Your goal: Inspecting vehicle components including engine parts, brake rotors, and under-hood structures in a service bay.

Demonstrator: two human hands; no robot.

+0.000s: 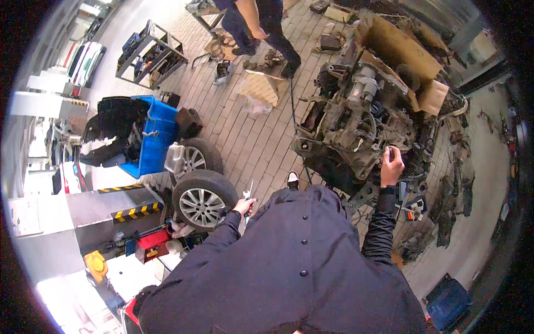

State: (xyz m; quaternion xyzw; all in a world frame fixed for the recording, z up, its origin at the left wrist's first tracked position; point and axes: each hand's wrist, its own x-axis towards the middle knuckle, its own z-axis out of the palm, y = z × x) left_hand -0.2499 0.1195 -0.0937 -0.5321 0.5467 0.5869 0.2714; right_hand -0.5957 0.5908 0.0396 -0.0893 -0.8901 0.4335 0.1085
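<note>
In my left hand (243, 207) is a silver wrench (247, 192), held low beside a car wheel (203, 201); the fingers are wrapped round its shaft. My right hand (392, 167) is raised at the near edge of a large, dirty engine assembly (364, 117). Its thumb and fingers are pinched together at the tips. Whatever lies between them is too small to make out, and I cannot tell whether the fingertips touch the engine.
Another person (270, 33) stands at the far side, beside cardboard and loose parts on the tiled floor (245, 139). A blue bin (158, 128) full of black parts is on the left, near a second wheel (201, 157) and a metal cart (151, 55). Cardboard (397, 47) leans behind the engine.
</note>
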